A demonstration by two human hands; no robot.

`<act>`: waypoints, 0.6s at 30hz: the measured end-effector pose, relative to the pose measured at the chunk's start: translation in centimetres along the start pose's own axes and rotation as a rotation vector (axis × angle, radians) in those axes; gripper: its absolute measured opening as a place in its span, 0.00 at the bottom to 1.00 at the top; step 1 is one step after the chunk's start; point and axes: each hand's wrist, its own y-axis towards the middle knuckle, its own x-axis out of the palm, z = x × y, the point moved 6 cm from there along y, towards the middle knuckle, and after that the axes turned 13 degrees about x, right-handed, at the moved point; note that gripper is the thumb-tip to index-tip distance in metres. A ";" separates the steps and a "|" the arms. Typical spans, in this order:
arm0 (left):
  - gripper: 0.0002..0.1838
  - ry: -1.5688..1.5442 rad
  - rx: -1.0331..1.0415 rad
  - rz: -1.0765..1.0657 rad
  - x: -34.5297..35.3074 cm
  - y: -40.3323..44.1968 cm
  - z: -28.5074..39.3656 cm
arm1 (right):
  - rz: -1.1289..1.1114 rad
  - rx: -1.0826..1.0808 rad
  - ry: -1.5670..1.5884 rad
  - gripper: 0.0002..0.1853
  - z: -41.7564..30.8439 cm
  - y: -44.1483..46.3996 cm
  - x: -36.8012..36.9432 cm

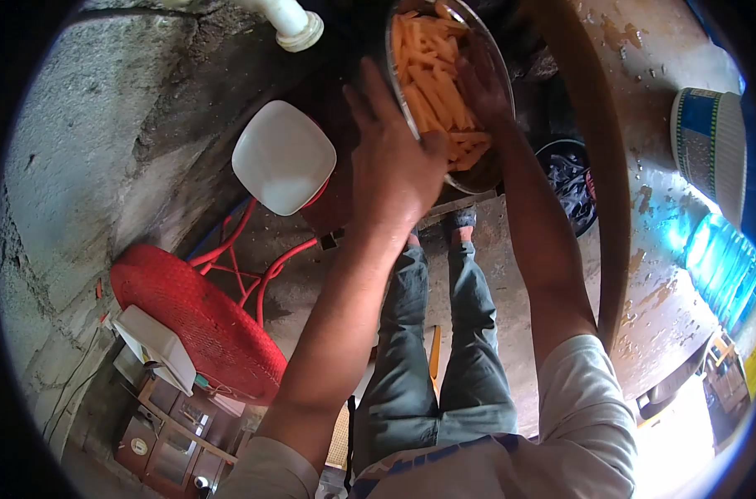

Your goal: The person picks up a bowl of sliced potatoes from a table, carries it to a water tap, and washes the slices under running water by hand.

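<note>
Single head-worn view: faces forward and steeply down, near left hand (pixel 397 166) and right hand (pixel 483 93).

Orange sticks (pixel 432 91) — heaped loosely in metal bowl (pixel 479 176)

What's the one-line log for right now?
left hand: at rim of metal bowl | right hand: inside bowl, by orange sticks

Rough wall (pixel 86 116); red stool (pixel 196 320); grey floor (pixel 512 279)
</note>
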 end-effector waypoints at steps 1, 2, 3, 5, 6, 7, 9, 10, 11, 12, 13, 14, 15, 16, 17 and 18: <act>0.50 0.034 -0.027 -0.007 0.2 0.1 0.8 | -0.003 -0.001 -0.007 0.37 0.7 -0.2 0.0; 0.50 0.084 0.008 -0.005 0.6 0.3 1.2 | -0.006 -0.002 -0.015 0.37 1.4 -0.4 -0.1; 0.50 0.085 0.011 -0.003 0.9 0.6 1.7 | 0.015 -0.046 -0.056 0.38 3.1 -0.2 0.7; 0.50 0.129 0.016 -0.022 1.2 1.0 2.5 | 0.032 -0.087 -0.094 0.39 3.6 0.0 1.2; 0.50 0.131 0.017 -0.026 1.6 1.0 2.6 | -0.027 0.013 0.007 0.41 3.8 0.6 1.1; 0.50 0.160 0.059 -0.009 1.8 1.0 3.0 | -0.085 0.112 0.106 0.42 4.0 0.8 1.1; 0.51 0.190 0.104 0.006 2.0 1.1 3.6 | -0.055 0.062 0.133 0.40 3.3 0.7 1.0; 0.51 0.171 0.107 0.002 2.0 1.2 3.8 | -0.028 0.009 0.159 0.37 3.2 0.6 0.9; 0.51 0.151 0.108 -0.002 2.1 1.2 4.0 | -0.024 0.013 0.159 0.37 3.4 0.6 0.9; 0.51 0.152 0.110 -0.007 2.1 1.2 4.2 | -0.085 0.049 0.274 0.38 4.0 0.8 1.3; 0.51 0.190 0.117 -0.025 2.2 1.2 4.4 | -0.116 0.068 0.332 0.38 4.4 0.7 1.6; 0.51 0.228 0.123 -0.044 2.3 1.2 4.5 | -0.145 0.088 0.391 0.39 4.8 0.5 1.8; 0.51 0.229 0.124 -0.047 2.4 1.2 4.7 | -0.176 0.141 0.485 0.38 4.1 0.4 1.5; 0.51 0.227 0.120 -0.066 2.5 1.2 4.9 | -0.206 0.193 0.578 0.38 2.8 0.2 1.0; 0.52 0.226 0.116 -0.084 2.8 1.3 5.0 | -0.235 0.244 0.671 0.37 0.9 0.1 0.3; 0.52 0.226 0.119 -0.084 3.1 1.3 5.0 | -0.265 0.293 0.764 0.37 -1.0 -0.1 -0.3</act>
